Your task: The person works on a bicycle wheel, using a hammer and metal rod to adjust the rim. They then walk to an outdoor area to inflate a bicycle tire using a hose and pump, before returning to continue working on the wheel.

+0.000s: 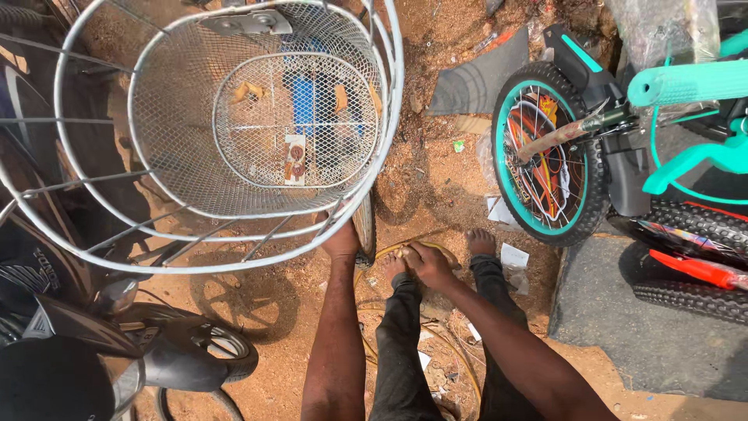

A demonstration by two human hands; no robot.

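A large wire mesh basket [234, 125] filled the view above the left hand [341, 240], its rim hiding most of the wheel beneath; only a strip of tyre [364, 230] showed just beside that hand. The left hand pressed against the tyre (whether its fingers closed around it could not be told). The right hand [430, 263] reached down by the person's bare feet, fingers curled on a yellow hose [405, 251] lying in the dirt. To work well, the left hand probably needed to steady the wheel while the right brought the hose end squarely up. A teal child's bicycle [608, 148] stood well right of both hands. The hose's end was hidden.
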